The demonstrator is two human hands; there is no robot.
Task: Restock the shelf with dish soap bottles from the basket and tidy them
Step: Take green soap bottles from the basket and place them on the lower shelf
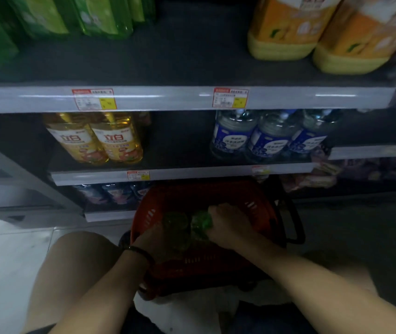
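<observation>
A red plastic basket point(259, 213) stands on the floor in front of the shelves, with green dish soap bottles inside. My right hand point(230, 225) reaches into it and grips the top of one green bottle point(200, 222). My left hand point(151, 239) is down in the basket beside another green bottle point(175, 225); its fingers are in shadow and I cannot tell whether they hold it. On the top shelf at the far left stand more green bottles point(103, 15).
Large orange jugs point(286, 27) stand at the top right, with a bare stretch of dark shelf point(192, 49) between them and the green bottles. The shelf below carries yellow bottles point(98, 141) and blue-labelled clear bottles point(264, 138). My knees flank the basket on the pale floor.
</observation>
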